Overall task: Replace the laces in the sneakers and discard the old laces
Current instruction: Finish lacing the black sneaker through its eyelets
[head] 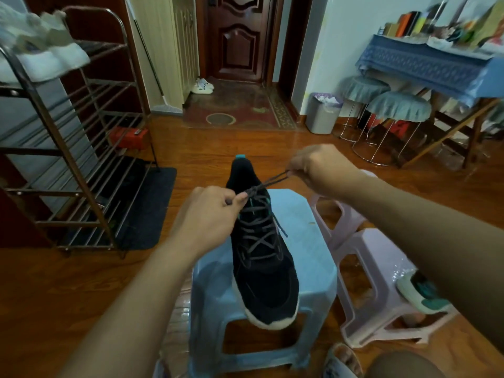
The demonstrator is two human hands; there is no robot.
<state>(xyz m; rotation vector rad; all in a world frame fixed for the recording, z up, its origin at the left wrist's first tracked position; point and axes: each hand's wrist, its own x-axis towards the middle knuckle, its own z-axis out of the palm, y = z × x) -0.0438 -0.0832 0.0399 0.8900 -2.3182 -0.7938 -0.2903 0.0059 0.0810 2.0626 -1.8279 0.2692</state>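
Black sneaker sits on blue stool, centre, toe near. Grey lace fully threaded; left hand & right hand each pinch a strand at the knot. Can't tell old vs new lace. 2nd sneaker waits right; bin far right.

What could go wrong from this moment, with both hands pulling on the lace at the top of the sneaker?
The black sneaker sits on the light blue plastic stool with its white toe past the edge; a sideways tug could tip it off. The right hand and left hand pinch the dark grey lace near the knot, so pulling might tighten it rather than loosen it.
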